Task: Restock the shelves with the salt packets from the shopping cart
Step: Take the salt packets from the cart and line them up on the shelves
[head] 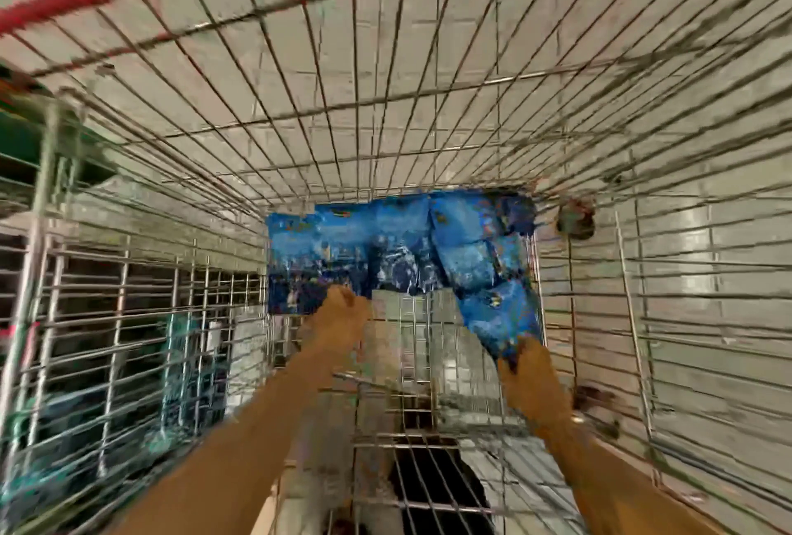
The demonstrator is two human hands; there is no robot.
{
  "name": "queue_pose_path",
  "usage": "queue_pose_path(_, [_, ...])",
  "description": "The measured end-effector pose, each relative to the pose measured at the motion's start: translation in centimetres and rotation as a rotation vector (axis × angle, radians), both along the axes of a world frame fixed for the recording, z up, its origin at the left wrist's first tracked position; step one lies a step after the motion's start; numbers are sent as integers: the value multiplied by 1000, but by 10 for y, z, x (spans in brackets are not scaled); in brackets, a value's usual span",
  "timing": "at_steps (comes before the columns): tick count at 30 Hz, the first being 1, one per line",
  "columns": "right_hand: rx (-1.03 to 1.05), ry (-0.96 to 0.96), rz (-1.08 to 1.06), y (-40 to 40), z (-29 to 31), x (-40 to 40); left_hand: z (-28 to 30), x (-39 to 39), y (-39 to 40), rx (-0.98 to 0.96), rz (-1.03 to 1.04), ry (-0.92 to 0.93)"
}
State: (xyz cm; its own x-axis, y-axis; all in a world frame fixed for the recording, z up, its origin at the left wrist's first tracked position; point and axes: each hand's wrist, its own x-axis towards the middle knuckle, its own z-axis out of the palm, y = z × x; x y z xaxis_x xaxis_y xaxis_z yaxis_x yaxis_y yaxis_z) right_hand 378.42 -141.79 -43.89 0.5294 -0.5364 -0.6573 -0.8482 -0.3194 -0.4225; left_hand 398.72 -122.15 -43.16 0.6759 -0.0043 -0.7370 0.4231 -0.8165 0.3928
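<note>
The whole view was blurred by motion. The print on the blue salt packets (pixel 398 251) was unreadable. Both forearms were cut off at 6 o'clock.

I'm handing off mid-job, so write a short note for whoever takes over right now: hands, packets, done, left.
Left hand: reaching into the shopping cart, gripping the near edge of a blue salt packet.
Right hand: gripping the lower end of another blue packet.
The blue salt packets lie at the cart's far end. The frame is blurred, so the count is unclear.
Done: cannot tell; no shelved packets are visible.
Left: lift these out, shelve them, then the rest.
</note>
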Motion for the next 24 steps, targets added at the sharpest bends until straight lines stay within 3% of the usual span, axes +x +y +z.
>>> queue_pose_path(4, [-21, 80, 48, -14, -45, -3, -49, 20, -5, 63, -109, -101])
queue_pose_path(11, [-45, 176, 62, -27, -83, -6, -83, 50, -13, 364, -274, -179])
queue_pose_path(15, [-195, 264, 134, -29, -92, -7, -89, 53, -22, 461, -239, -225])
queue_pose_path(24, [-27, 136, 34, -26, -102, -25, -112, 53, -30, 439, -140, -216])
